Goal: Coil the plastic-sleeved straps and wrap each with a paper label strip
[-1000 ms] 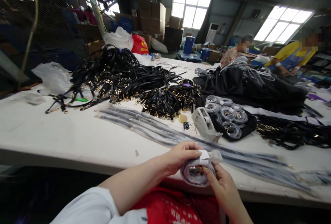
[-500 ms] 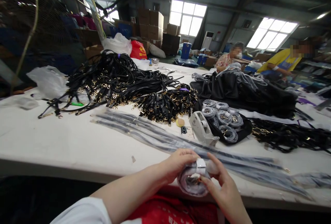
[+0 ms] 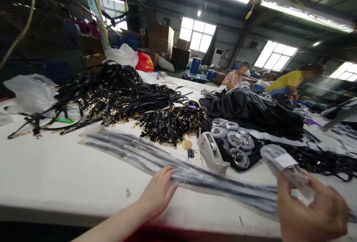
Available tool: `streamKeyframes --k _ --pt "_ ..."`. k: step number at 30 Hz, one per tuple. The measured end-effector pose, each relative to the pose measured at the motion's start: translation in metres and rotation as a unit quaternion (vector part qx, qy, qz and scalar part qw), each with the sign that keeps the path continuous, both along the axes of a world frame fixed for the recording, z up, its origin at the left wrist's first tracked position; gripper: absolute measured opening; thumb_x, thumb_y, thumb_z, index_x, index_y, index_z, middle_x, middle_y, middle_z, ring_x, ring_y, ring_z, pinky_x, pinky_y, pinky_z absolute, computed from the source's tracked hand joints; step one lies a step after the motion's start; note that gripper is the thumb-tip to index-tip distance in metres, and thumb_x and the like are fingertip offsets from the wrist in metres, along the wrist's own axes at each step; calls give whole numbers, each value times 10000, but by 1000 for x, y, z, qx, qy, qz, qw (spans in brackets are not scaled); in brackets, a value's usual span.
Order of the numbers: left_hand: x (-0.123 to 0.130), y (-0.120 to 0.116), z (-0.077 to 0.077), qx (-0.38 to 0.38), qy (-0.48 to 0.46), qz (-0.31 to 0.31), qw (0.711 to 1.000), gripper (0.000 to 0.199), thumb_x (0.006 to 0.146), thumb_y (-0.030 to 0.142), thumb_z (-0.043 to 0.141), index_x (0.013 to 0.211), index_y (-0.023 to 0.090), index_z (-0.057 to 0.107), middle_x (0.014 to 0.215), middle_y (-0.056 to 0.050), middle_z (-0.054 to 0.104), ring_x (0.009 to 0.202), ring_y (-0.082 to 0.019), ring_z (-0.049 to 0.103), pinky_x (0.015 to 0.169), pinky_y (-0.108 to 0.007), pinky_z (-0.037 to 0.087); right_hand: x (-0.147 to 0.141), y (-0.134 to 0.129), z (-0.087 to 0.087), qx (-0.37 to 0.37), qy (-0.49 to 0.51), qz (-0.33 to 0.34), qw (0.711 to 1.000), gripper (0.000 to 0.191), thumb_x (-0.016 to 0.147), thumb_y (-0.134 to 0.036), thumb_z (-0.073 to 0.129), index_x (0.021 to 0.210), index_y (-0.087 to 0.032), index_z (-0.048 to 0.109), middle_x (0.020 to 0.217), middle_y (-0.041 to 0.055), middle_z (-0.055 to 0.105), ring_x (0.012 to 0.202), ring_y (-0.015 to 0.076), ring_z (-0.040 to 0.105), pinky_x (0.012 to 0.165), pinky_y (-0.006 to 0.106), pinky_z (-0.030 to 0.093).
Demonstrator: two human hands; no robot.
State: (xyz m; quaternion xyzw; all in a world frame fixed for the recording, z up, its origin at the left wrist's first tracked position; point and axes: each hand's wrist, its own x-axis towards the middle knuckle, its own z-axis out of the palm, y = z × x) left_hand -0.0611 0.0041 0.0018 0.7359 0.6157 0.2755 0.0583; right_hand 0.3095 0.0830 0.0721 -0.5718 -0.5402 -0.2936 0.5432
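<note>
At the right, my right hand [image 3: 312,204] grips a coiled strap in clear plastic [image 3: 279,160], with a white label around one side of the coil. My left hand [image 3: 160,193] holds nothing; its fingers are apart and reach the edge of the long plastic-sleeved straps [image 3: 195,175] lying across the table. Beyond them stands a pale tape dispenser [image 3: 212,154]. Several wrapped coils [image 3: 234,137] like the held one rest on black material beside the dispenser.
Black straps with gold clasps [image 3: 111,96] are heaped at the back left, and shorter buckled ones [image 3: 170,123] in front. Black bags [image 3: 256,111] lie at the back right. A plastic bag [image 3: 30,91] sits on the left. Two people work beyond the table.
My hands have parted. The right has carried the wrapped coil up and to the right, while the left has let go of it and moved left over the table.
</note>
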Motion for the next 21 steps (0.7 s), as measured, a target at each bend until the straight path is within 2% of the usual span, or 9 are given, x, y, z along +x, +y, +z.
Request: streamKeyframes --k 1,3,4,5,7,9,13,17,21 --pt "-4 -4 -8 18 41 4 999 389 935 394 467 1237 173 575 1289 -131 611 1200 -263 574 1017 -440 498 5 18 2 42 -29 -11 999 521 719 -327 804 1174 -133 641 984 182 711 937 383 654 951 571 436" --pt "-10 -9 -22 48 104 14 993 419 925 407 491 1262 168 558 1297 -131 612 1192 -266 586 989 -429 525 8 60 -4 32 -55 -26 998 465 780 -295 737 1185 -116 595 1032 190 691 1010 366 627 1004 578 383" --pt "-13 -11 -28 61 126 20 990 424 924 413 494 1265 168 555 1295 -127 615 1185 -263 593 976 -419 535 6 83 -11 -15 -56 -26 998 372 834 -281 664 1158 -113 591 1064 197 675 1063 357 602 1013 571 366" --pt "-15 -13 -32 71 141 26 987 422 925 414 495 1264 170 554 1294 -122 618 1179 -257 598 968 -407 542 2 105 -22 -121 -81 5 989 271 895 -247 556 1130 -120 595 1083 200 659 1120 351 567 998 556 369" --pt "-18 -15 -36 87 158 39 983 413 925 412 499 1264 182 550 1300 -110 615 1176 -243 602 963 -379 545 -7 144 -48 -223 -132 70 963 117 870 -230 588 944 -167 654 893 111 688 924 270 637 872 418 463" --pt "-22 -16 -37 102 166 49 980 420 920 409 507 1278 192 536 1316 -103 604 1182 -237 597 966 -364 541 -15 171 -73 -283 -160 106 940 106 871 -273 629 885 -172 657 852 51 681 823 206 639 809 365 489" --pt "-31 -19 -39 131 191 64 971 449 910 388 511 1314 191 499 1350 -113 570 1213 -249 567 975 -380 527 -18 188 -104 -329 -157 107 925 176 921 -295 579 981 -146 648 980 61 671 914 201 625 881 399 481" --pt "-38 -17 -47 144 221 96 960 475 908 343 493 1335 137 468 1395 -162 513 1271 -286 507 992 -435 505 -10 192 -110 -342 -136 91 925 352 876 -331 562 1156 -125 619 1211 158 612 1141 274 543 1021 393 404" --pt "-37 -12 -53 127 226 126 958 476 902 325 496 1318 95 475 1432 -191 464 1321 -312 451 1021 -465 479 -4 207 -112 -353 -114 66 927 655 863 -518 494 1380 -117 464 1457 224 374 1344 377 333 1092 512 302"
